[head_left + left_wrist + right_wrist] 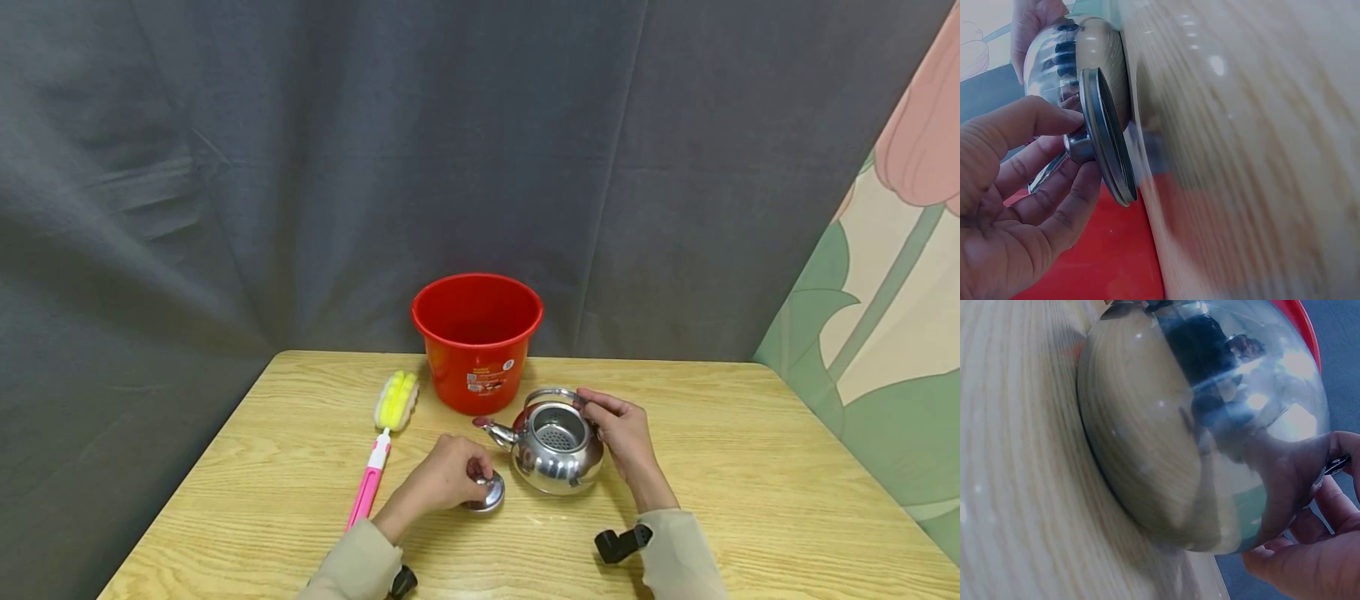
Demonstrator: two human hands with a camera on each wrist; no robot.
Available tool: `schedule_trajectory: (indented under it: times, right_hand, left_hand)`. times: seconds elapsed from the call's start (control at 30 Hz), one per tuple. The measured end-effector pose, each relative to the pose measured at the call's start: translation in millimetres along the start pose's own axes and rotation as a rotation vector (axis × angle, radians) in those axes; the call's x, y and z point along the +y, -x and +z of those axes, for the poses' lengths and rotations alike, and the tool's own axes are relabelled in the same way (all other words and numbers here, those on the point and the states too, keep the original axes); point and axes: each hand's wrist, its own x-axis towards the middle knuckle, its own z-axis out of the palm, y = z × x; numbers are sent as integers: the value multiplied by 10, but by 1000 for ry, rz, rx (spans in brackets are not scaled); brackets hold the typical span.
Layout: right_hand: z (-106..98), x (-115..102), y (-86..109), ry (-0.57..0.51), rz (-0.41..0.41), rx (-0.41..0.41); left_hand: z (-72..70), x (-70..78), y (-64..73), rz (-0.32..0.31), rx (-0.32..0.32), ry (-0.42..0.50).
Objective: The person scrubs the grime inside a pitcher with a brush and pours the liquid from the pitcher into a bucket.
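Note:
A shiny steel teapot (555,454) stands upright on the table, its mouth uncovered and a perforated strainer (558,436) inside. Its spout points left and carries a red cap (483,422). At the pot's right side, my right hand (624,429) grips the raised handle; the right wrist view shows its fingers (1335,503) against the pot's side. My left hand (450,473) pinches the knob of the round steel lid (1107,137) between thumb and fingers. That lid is level, knob up, low over the table left of the pot; whether its rim touches the wood I cannot tell.
Behind the pot stands a red plastic bucket (480,367) with a label. To the left lies a brush with a yellow-and-white sponge head (396,402) and a pink handle (365,496). A grey curtain (375,167) hangs beyond the wooden table's (750,467) back edge.

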Motion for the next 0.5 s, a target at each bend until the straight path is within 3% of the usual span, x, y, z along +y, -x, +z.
schedule_trajectory:
  times: [0.5]
  right_hand:
    - [1,-5,5,42,-10,-2]
  left_hand:
    - [29,-7,19,-20,-22,-8]
